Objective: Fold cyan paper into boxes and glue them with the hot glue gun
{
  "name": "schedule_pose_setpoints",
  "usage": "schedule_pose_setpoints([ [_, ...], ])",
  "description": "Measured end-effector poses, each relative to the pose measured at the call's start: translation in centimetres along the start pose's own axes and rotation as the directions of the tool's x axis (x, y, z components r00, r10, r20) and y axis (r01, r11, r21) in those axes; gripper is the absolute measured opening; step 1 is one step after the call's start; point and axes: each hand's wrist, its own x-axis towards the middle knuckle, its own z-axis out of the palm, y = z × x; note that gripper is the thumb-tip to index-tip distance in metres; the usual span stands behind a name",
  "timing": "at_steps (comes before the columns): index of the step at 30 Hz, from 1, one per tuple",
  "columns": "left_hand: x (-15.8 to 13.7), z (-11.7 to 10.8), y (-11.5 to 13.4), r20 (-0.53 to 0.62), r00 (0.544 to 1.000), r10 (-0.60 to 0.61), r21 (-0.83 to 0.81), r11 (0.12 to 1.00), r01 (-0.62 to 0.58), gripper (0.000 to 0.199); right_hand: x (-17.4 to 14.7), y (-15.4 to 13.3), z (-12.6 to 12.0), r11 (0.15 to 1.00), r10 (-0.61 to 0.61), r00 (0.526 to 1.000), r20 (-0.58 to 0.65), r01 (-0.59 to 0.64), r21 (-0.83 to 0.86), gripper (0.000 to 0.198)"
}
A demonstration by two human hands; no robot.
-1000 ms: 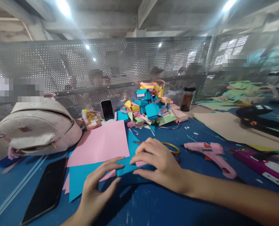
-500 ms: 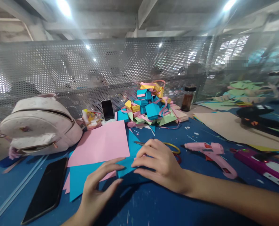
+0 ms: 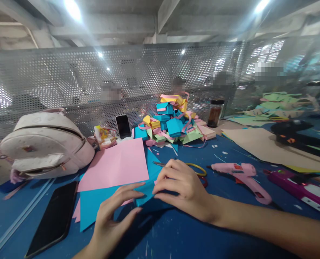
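A folded blue paper box [image 3: 146, 198] sits low over the table in front of me, partly hidden by my fingers. My right hand [image 3: 180, 187] is closed on its right part, fingers and thumb bent over the paper. At its left end is my left hand [image 3: 117, 207], with the thumb below and the fingertips above, lightly holding that end. Just beyond my right hand lie scissors [image 3: 197, 168] with a yellow handle loop, their blades partly covered by my fingers. Under and behind my left hand are pink paper [image 3: 117, 162] and blue paper [image 3: 91, 205] sheets.
A pink glue gun [image 3: 238, 174] and a purple power strip [image 3: 297, 189] lie to the right. Paper boxes [image 3: 173, 122] are heaped at the back beside a jar [image 3: 215, 113]. Leftward are a black phone [image 3: 52, 216] and white backpack [image 3: 46, 144]. A perforated metal screen [image 3: 138, 72] stands behind.
My left hand's fingers and thumb have spread slightly at the box's left end. The right hand keeps its hold, almost still.
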Motion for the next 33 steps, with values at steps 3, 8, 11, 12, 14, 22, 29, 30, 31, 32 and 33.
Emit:
schedule_pose_setpoints([
  [3,-0.3,0.0,-0.1,0.006,1.0,-0.016,-0.016,1.0,0.016,0.03,0.0,-0.1,0.0,1.0,0.022,1.0,0.006,-0.022,0.004,0.008],
  [8,1.2,-1.5,0.1,0.047,0.998,-0.044,-0.091,0.995,0.048,0.046,0.3,-0.1,-0.2,1.0,0.024,1.0,0.007,-0.024,0.016,0.008],
  [11,4.1,-3.3,-0.8,0.02,1.0,-0.007,0.183,0.983,0.003,0.043,0.5,-0.1,-0.3,0.999,0.013,1.0,-0.002,-0.013,0.031,0.004],
  [12,5.4,-3.9,-1.5,0.055,0.999,0.001,0.338,0.941,-0.019,0.047,0.5,-0.1,-0.3,0.999,0.008,1.0,-0.005,-0.008,0.036,0.004],
  [14,7.9,-5.0,-3.5,0.183,0.981,0.061,0.663,0.729,-0.169,0.06,0.5,-0.2,-0.3,0.999,-0.001,1.0,-0.008,0.002,0.036,0.004],
  [22,16.2,-6.0,-11.8,0.251,0.967,0.052,0.829,0.503,-0.243,0.049,0.3,-0.7,-0.2,0.999,-0.036,0.999,0.015,0.036,-0.008,0.01],
  [29,18.7,-5.1,-14.1,0.209,0.978,0.015,0.889,0.415,-0.196,0.032,0.2,-0.7,-0.1,0.998,-0.057,0.998,0.03,0.058,-0.022,0.008],
  [30,18.8,-5.1,-14.3,0.201,0.98,0.008,0.892,0.412,-0.186,0.032,0.2,-0.7,-0.1,0.998,-0.056,0.998,0.031,0.057,-0.023,0.008],
  [31,18.9,-5.1,-14.4,0.193,0.981,0.003,0.893,0.413,-0.178,0.032,0.2,-0.8,-0.2,0.998,-0.055,0.998,0.026,0.056,-0.02,0.008],
  [32,19.0,-5.1,-14.5,0.187,0.982,-0.001,0.893,0.417,-0.17,0.032,0.2,-0.8,-0.2,0.998,-0.055,0.998,0.02,0.056,-0.014,0.009],
  [33,19.0,-5.1,-14.6,0.183,0.983,-0.004,0.891,0.424,-0.164,0.032,0.2,-0.8,-0.1,0.998,-0.057,0.998,0.016,0.057,-0.006,0.009],
])
